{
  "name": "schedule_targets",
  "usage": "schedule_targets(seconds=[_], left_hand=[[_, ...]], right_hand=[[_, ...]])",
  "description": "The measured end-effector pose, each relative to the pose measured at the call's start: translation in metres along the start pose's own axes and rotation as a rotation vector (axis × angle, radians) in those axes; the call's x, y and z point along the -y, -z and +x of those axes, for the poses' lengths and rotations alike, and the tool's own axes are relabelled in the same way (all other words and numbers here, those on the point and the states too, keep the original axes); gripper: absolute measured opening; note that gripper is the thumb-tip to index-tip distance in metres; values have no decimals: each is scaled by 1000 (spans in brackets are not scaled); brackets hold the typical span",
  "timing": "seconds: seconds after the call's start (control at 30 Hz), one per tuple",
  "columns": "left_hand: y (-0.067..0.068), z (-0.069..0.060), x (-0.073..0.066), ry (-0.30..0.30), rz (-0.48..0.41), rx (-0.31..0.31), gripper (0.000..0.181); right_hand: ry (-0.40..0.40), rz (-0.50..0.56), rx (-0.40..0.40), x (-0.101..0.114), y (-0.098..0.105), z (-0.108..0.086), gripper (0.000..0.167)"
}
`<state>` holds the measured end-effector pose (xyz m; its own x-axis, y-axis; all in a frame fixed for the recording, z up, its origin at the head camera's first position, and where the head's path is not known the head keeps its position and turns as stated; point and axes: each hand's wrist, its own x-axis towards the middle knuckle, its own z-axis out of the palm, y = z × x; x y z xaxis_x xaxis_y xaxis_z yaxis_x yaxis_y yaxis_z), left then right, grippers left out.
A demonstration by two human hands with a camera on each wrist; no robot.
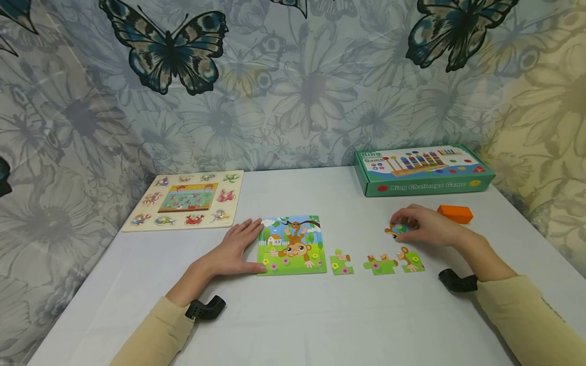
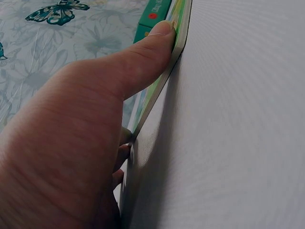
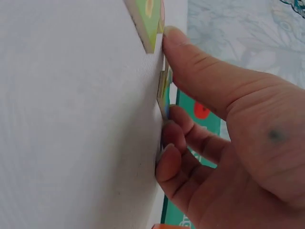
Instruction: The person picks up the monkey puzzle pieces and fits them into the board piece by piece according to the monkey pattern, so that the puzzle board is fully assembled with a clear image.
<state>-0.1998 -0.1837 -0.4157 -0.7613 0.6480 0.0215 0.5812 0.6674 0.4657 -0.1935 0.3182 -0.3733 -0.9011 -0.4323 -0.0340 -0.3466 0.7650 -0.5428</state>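
Observation:
The left hand (image 1: 232, 250) rests along the left edge of a square monkey picture board (image 1: 293, 246), its thumb on the lower left corner; the left wrist view shows that thumb (image 2: 147, 57) on the board's edge. The right hand (image 1: 428, 226) has its thumb and curled fingers around a small blue and orange puzzle piece (image 1: 399, 230), low over the table. In the right wrist view this piece (image 3: 164, 93) lies between thumb and fingers. Three green pieces lie in a row: one with a yellow flower (image 1: 342, 263), a wider one (image 1: 381, 265) and one with a monkey's hand (image 1: 411, 260).
A cream board with sea animals (image 1: 183, 201) lies at the back left. At the back right is a green Ring Challenge Game box (image 1: 423, 170), with an orange block (image 1: 455, 214) in front of it, just behind the right hand. Patterned fabric (image 1: 293, 101) hangs behind the table.

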Motion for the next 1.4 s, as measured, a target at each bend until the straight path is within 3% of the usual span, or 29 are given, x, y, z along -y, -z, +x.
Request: schedule_targets(seconds=[0.4,0.77,1.07,1.4], left_hand=[[1,0,0,4,-1,8,108],[2,0,-2,-1,-6,2,107],[3,0,-2,-2,-11,-3,106],[2,0,-2,-2,-7,1,107]], right_hand=[[-18,29,27,3,-2,2,36],[30,-6,-1,2,3,-2,34],[40,59,27,0,10,-3,30],[76,136,77,16,7,4,29]])
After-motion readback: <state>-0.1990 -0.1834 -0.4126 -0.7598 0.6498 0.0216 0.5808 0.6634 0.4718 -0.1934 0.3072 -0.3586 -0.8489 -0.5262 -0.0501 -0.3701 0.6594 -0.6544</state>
